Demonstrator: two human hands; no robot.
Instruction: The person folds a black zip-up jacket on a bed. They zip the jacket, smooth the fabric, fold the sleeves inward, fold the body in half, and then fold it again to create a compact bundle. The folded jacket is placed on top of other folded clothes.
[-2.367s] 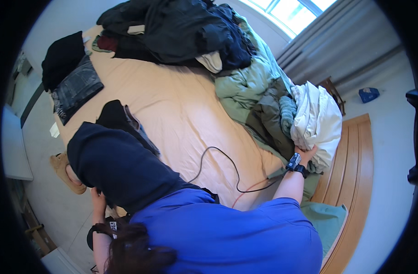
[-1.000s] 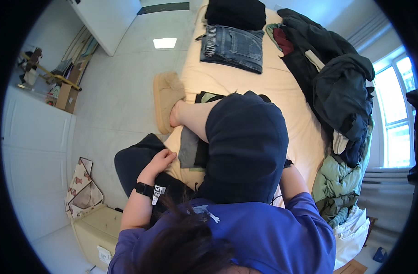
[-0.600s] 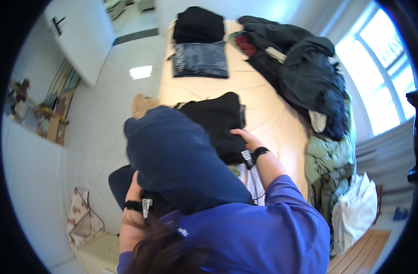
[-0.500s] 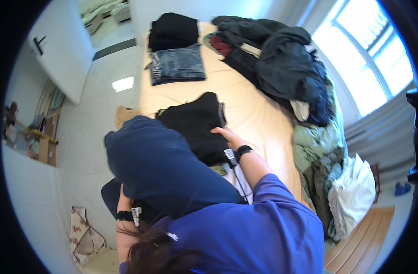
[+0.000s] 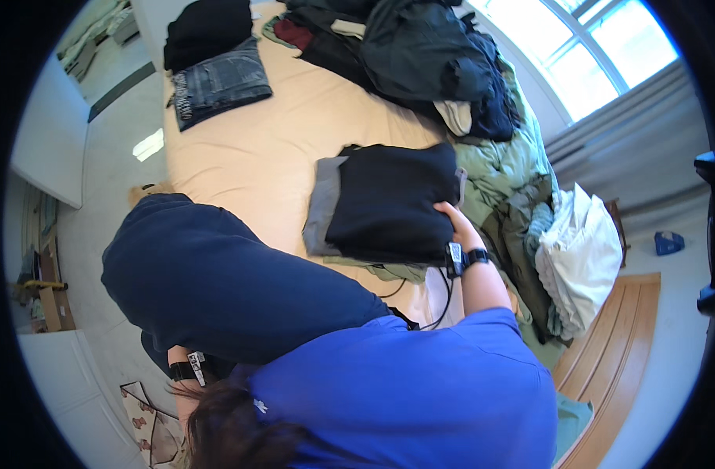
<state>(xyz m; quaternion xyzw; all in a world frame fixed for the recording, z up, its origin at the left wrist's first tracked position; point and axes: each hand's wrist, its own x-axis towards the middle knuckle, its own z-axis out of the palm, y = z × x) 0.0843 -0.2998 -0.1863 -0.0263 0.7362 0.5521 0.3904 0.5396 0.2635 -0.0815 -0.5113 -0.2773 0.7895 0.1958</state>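
My right hand (image 5: 457, 223) is closed on the near right edge of a folded black garment (image 5: 393, 199), thumb on top and fingers hidden beneath. The black garment lies on the bed over a folded grey garment (image 5: 322, 207), whose left side sticks out. Some olive-green cloth (image 5: 385, 270) shows under their near edge. My left hand (image 5: 179, 354) is down beside my dark blue trouser leg (image 5: 217, 270); its fingers are hidden. Both wrists wear black bands with small tags.
Folded jeans (image 5: 223, 84) and a folded black garment (image 5: 209, 33) lie at the bed's far left. A heap of dark clothes (image 5: 420, 55) covers the far right, beside a green quilt (image 5: 498, 168). White cloth (image 5: 580, 258) hangs near a wooden bench (image 5: 607, 336).
My right hand has moved right across the bed with the folded black garment, uncovering the grey garment's edge. My view has shifted to the right. The left hand stays low by my leg.
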